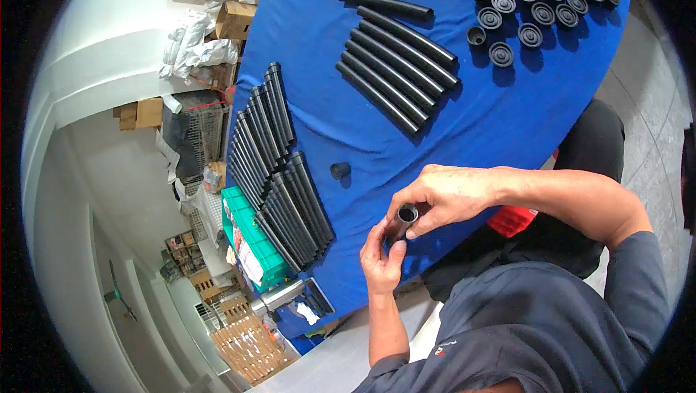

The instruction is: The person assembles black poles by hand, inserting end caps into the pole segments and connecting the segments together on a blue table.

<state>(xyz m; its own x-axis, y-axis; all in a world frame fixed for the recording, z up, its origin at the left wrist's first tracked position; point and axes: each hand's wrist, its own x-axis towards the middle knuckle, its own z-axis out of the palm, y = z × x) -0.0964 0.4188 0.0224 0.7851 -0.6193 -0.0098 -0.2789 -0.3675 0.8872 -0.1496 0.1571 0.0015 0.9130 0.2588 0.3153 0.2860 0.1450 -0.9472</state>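
Note:
Between my two hands a short-looking black tube [400, 226] is held, its open hollow end turned toward the camera. My left hand [382, 261] grips it from below, thumb on one side and fingers on the other. My right hand [444, 196] pinches around the tube's open end. How much of the tube my fingers cover cannot be seen. On the blue cloth just beyond my hands stands a small black cap [339, 170]. Past my right hand lies a row of several black tubes [399, 67], side by side.
Many round black ribbed caps [530, 35] stand at the table's upper right. Stacked black tubes [279, 197] lie at the left edge beside a green crate [272, 259] and a silver cylinder [279, 296]. More tubes [384, 3] lie at the top. Something red [512, 220] shows below my right forearm.

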